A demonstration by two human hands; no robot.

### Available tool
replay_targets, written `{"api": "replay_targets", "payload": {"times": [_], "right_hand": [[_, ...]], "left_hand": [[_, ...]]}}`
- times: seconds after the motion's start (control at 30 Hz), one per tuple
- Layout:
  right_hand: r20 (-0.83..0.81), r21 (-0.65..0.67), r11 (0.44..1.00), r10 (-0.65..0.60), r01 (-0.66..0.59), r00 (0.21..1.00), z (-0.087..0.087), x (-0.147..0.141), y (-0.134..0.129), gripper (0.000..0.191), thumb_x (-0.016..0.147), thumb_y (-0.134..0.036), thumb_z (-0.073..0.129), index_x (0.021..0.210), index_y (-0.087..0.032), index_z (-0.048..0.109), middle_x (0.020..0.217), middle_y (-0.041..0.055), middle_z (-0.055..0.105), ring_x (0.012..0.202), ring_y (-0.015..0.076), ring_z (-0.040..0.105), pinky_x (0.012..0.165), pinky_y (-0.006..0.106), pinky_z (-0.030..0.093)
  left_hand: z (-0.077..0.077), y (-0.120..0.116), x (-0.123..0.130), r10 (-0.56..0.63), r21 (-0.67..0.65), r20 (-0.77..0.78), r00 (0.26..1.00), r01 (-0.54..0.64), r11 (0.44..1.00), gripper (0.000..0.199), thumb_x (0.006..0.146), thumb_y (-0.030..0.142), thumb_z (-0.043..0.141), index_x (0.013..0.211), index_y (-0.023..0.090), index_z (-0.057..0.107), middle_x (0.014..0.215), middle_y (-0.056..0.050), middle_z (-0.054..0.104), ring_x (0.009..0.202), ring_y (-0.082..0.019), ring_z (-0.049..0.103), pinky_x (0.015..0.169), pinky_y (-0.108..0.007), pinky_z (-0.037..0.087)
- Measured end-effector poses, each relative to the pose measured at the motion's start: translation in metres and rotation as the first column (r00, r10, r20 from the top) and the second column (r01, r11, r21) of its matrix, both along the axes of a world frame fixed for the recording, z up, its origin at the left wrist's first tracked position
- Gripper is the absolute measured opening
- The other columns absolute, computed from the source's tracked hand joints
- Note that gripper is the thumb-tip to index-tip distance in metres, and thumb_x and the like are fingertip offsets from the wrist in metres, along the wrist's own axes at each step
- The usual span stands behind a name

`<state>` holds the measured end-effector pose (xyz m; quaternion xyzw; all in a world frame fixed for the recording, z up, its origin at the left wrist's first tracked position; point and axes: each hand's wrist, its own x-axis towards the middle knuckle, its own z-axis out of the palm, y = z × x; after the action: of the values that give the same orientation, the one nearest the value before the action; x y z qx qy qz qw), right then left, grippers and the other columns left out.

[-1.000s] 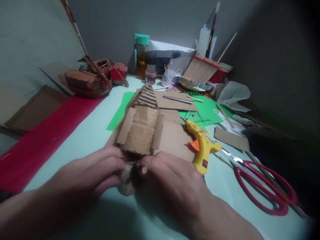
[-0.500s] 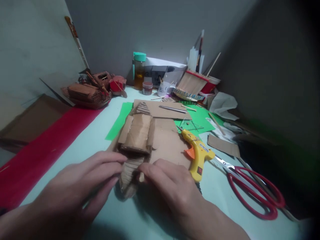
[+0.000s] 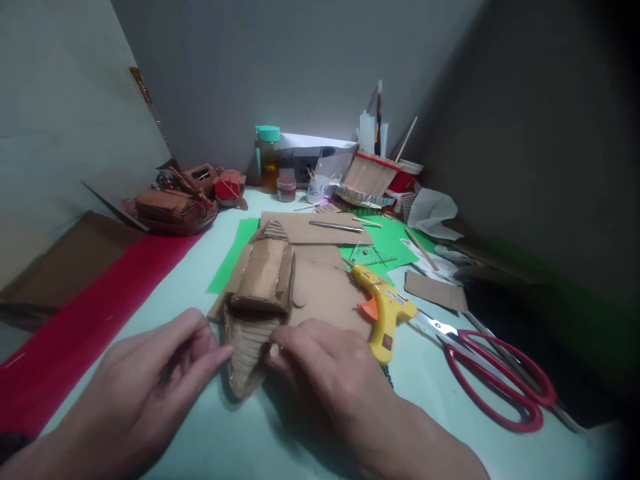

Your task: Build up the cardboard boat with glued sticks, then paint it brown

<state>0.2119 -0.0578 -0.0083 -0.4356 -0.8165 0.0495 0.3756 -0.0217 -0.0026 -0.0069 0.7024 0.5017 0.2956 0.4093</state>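
Observation:
A cardboard model boat point(image 3: 263, 273) lies on the pale table, with a curved cabin roof in the middle and a ribbed, pointed end point(image 3: 245, 357) toward me. My left hand point(image 3: 165, 373) is left of that end. Its fingers are curled, with a gap between them and the thumb, whose tip is at the boat's edge; nothing shows in it. On the boat's other side, my right hand point(image 3: 330, 367) pinches a short wooden stick point(image 3: 274, 349), only its pale round end showing. The rest of that stick is hidden by my fingers.
A yellow glue gun point(image 3: 387, 310) and red-handled scissors point(image 3: 493, 373) lie to the right. Cardboard sheets point(image 3: 325, 287) and green paper point(image 3: 395, 247) spread behind the boat. Farther back are a brown model boat point(image 3: 173, 207), a bottle point(image 3: 269, 160) and a cup point(image 3: 316, 190).
My left hand has drawn back slightly from the boat, its fingers curling in. My right hand keeps its pinch beside the boat. The view has shifted slightly, with the background now lower.

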Motion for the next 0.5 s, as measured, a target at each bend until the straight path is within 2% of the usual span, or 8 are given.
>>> {"api": "replay_targets", "payload": {"times": [0.07,0.1,0.23,0.3,0.4,0.5], "right_hand": [[-0.043,0.000,1.000,0.006,-0.006,0.999,0.001,-0.001,-0.001,0.027,0.108,-0.022,0.047,0.102,-0.009,0.070,0.078,0.0064,0.069,0.066,0.0152,0.060,0.058,0.027,0.049],[-0.065,-0.006,1.000,0.017,-0.018,0.998,0.002,-0.001,-0.001,0.026,0.107,-0.022,0.048,0.103,-0.008,0.070,0.079,0.0073,0.070,0.067,0.0157,0.061,0.059,0.027,0.050],[-0.131,-0.045,0.998,0.047,-0.054,0.990,0.004,0.000,-0.002,0.025,0.105,-0.016,0.050,0.103,-0.003,0.071,0.080,0.0105,0.070,0.069,0.0174,0.064,0.062,0.028,0.053],[-0.144,-0.063,0.996,0.055,-0.065,0.988,0.004,0.000,0.000,0.025,0.105,-0.015,0.049,0.103,-0.003,0.071,0.081,0.0109,0.071,0.071,0.0175,0.064,0.064,0.028,0.055],[-0.157,-0.056,0.996,0.058,-0.068,0.986,0.001,0.000,0.002,0.025,0.105,-0.015,0.048,0.100,-0.005,0.070,0.081,0.0107,0.071,0.072,0.0172,0.064,0.065,0.027,0.055],[-0.157,-0.060,0.996,0.049,-0.059,0.986,-0.001,-0.001,0.005,0.024,0.105,-0.015,0.048,0.096,-0.007,0.069,0.080,0.0096,0.069,0.070,0.0167,0.062,0.063,0.026,0.052]], "left_hand": [[0.004,-0.004,0.008,0.054,0.021,-0.115,0.992,-0.052,0.998,0.032,0.085,0.046,0.071,0.067,0.027,0.054,0.053,0.009,0.061,0.047,-0.011,0.053,0.048,-0.020,0.040],[0.005,-0.004,0.010,0.052,-0.027,-0.128,0.990,-0.056,0.998,0.032,0.085,0.049,0.070,0.069,0.027,0.054,0.052,0.008,0.063,0.044,-0.012,0.055,0.047,-0.021,0.042],[0.002,0.004,0.007,-0.034,-0.323,0.036,0.999,0.043,0.945,0.030,0.088,0.054,0.067,0.082,0.027,0.054,0.055,0.000,0.072,0.041,-0.019,0.063,0.044,-0.026,0.048],[0.000,0.010,0.004,-0.047,-0.411,0.108,0.993,0.088,0.907,0.033,0.089,0.057,0.065,0.091,0.026,0.054,0.058,-0.004,0.075,0.042,-0.021,0.066,0.046,-0.027,0.050],[0.000,0.014,0.003,-0.006,-0.508,0.207,0.978,0.113,0.854,0.043,0.089,0.059,0.065,0.111,0.024,0.053,0.060,-0.006,0.076,0.042,-0.023,0.066,0.043,-0.029,0.051],[0.003,0.012,0.009,0.044,-0.577,0.313,0.949,0.153,0.802,0.057,0.084,0.051,0.075,0.128,0.024,0.049,0.064,-0.003,0.074,0.050,-0.025,0.068,0.041,-0.034,0.057]]}}
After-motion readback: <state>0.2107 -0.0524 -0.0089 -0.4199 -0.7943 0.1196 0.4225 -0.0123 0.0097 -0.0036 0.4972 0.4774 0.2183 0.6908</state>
